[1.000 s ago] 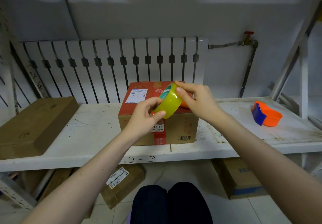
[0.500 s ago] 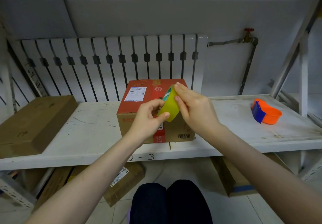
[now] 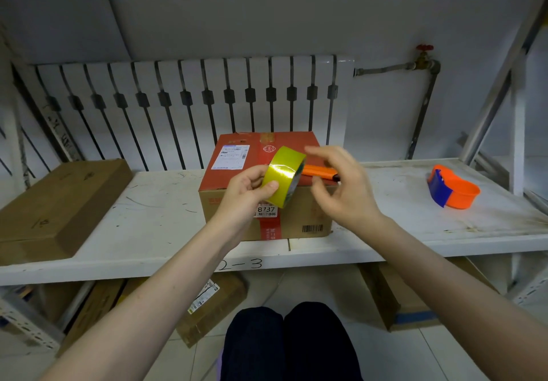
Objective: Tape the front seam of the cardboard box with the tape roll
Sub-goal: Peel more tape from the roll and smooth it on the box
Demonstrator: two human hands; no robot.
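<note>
Head view: my left hand [image 3: 243,191] grips the tape roll [image 3: 283,175] just above the cardboard box [image 3: 264,185] front, nearer than my open right hand [image 3: 341,191]

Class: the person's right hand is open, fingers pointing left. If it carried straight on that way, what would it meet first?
Probably the yellow tape roll held in the left hand; the right hand is blurred, so depth is uncertain.

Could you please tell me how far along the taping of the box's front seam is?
Early. Done: the left hand has the tape roll in its grip, held in front of the box. In hand: the right hand hovers open beside the roll, not touching. Left: no yellow strip shows pulled free or on the front face, so all the taping remains.
</note>
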